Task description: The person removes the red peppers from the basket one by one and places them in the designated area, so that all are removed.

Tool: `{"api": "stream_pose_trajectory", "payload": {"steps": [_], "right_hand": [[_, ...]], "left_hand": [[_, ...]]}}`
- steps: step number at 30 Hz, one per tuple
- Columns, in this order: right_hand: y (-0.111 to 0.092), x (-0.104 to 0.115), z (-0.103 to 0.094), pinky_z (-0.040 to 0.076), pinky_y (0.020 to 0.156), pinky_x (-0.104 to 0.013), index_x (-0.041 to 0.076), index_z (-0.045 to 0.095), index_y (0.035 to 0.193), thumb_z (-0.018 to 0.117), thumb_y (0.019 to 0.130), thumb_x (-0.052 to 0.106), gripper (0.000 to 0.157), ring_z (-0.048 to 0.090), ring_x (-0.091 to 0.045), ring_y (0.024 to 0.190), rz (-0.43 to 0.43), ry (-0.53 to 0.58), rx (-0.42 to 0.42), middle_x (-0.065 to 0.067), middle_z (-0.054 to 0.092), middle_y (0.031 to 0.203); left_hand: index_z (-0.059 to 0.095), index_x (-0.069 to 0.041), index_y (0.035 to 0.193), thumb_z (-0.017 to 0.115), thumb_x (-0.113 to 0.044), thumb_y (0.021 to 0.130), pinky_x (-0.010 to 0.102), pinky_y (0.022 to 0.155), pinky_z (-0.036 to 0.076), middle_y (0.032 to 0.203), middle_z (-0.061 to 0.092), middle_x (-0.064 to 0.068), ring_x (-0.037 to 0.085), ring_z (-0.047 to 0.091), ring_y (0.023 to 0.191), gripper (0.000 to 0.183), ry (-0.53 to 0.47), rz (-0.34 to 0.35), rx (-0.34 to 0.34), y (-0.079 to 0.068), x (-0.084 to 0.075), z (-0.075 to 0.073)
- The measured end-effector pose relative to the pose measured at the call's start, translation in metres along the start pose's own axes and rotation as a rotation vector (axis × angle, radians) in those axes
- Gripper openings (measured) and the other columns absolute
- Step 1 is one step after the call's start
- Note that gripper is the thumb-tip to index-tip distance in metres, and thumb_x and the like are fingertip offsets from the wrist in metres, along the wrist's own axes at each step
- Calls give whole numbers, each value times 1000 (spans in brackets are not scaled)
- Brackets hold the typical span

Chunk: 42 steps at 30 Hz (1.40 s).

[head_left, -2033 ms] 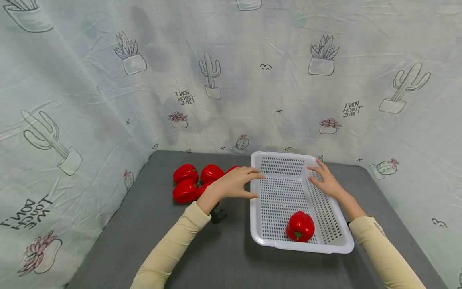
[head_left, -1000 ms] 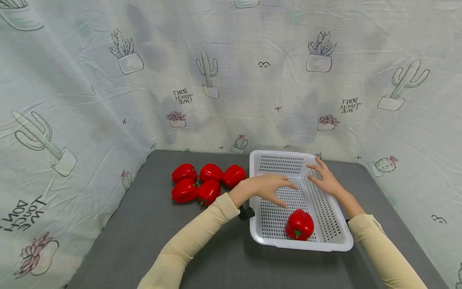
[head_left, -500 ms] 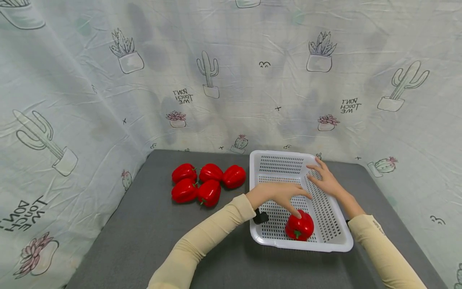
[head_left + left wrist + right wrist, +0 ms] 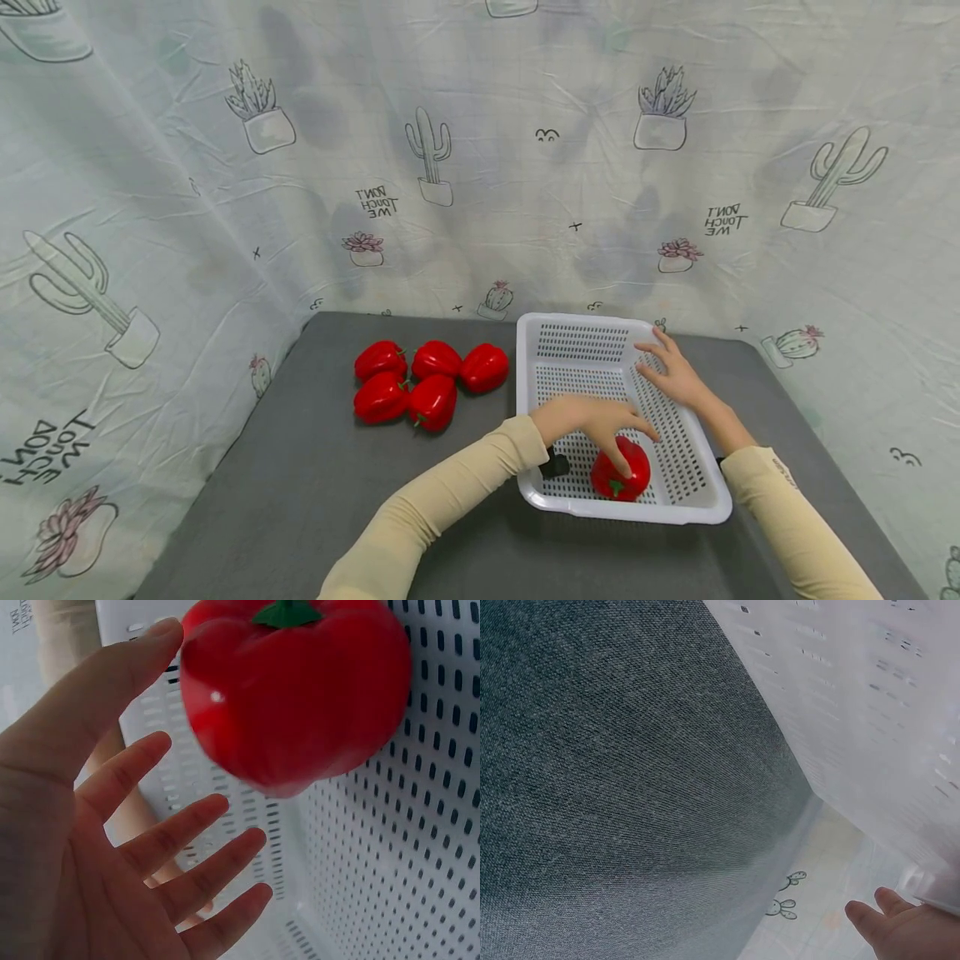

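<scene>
A red bell pepper (image 4: 634, 480) with a green stem lies near the front of the white perforated basket (image 4: 630, 510). My left hand (image 4: 600, 418) reaches over it from the left. In the left wrist view, the thumb tip lies at the edge of the bell pepper (image 4: 300, 697); the fingers (image 4: 187, 825) are spread and apart from it. My right hand (image 4: 678, 379) is at the basket's right rim, thumb and some fingers reaching over the inside. Two fingertips (image 4: 874, 915) show outside the basket wall (image 4: 870, 712) in the right wrist view; the rim hides part of this hand.
Several more red bell peppers (image 4: 435, 402) lie grouped on the grey table (image 4: 300, 483), left of the basket. A black device (image 4: 555, 465) is at my left wrist. Behind the table hangs a pale curtain (image 4: 495, 167) with cactus drawings.
My left hand has moved right and toward the front, from the basket's left rim to over the pepper inside. The right hand stays at the right rim; the peppers have not moved.
</scene>
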State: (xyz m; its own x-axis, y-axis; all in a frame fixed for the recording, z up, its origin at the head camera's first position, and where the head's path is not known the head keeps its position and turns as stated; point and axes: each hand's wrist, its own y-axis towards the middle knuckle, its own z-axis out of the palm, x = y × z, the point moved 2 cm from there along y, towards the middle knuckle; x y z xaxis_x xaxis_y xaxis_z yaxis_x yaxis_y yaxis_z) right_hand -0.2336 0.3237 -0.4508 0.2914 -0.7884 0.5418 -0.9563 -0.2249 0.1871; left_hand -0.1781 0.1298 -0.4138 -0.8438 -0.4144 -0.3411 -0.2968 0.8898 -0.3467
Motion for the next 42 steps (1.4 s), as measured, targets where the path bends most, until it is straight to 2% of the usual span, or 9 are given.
{"api": "stream_pose_trajectory", "payload": {"steps": [5,12,19,31,38,42], "right_hand": [[1,3,-1,20,96,-72,-4,45,132,55,93,20,47,14,-55,131,-5,-7,-1,-26,4,151],[1,4,-1,20,96,-72,-4,46,131,56,92,18,45,14,-55,131,-7,-14,-12,-27,6,151],[0,5,-1,20,97,-71,-2,45,131,56,92,20,46,14,-55,132,16,-10,-1,-25,4,151],[1,-3,1,21,96,-71,-2,45,132,56,92,21,47,16,-56,130,3,-16,-6,-27,5,151],[0,-1,1,21,96,-71,-3,46,131,57,92,20,47,16,-56,130,-9,-17,-8,-29,7,149],[0,0,1,21,95,-71,-4,47,130,57,92,20,46,17,-56,130,-16,-23,-19,-30,9,149]], "left_hand": [[39,-36,139,71,-43,77,21,93,42,141,36,-11,3,34,121,70,-66,-26,46,3,0,4],[42,-32,137,73,-38,76,16,84,45,133,45,-12,1,40,114,69,-120,-13,98,3,0,6],[48,-31,131,74,-37,76,15,75,46,125,50,-14,1,43,108,62,-151,-23,109,2,0,8],[50,-27,129,75,-36,75,12,73,46,121,53,-14,-1,46,103,60,-122,7,40,-1,0,7],[50,-26,131,72,-41,76,10,75,44,122,52,-13,-1,45,103,61,-62,49,-31,-7,1,1],[49,-27,132,71,-43,76,10,75,44,123,51,-11,-1,44,103,62,-40,52,-69,-14,1,-5]]}}
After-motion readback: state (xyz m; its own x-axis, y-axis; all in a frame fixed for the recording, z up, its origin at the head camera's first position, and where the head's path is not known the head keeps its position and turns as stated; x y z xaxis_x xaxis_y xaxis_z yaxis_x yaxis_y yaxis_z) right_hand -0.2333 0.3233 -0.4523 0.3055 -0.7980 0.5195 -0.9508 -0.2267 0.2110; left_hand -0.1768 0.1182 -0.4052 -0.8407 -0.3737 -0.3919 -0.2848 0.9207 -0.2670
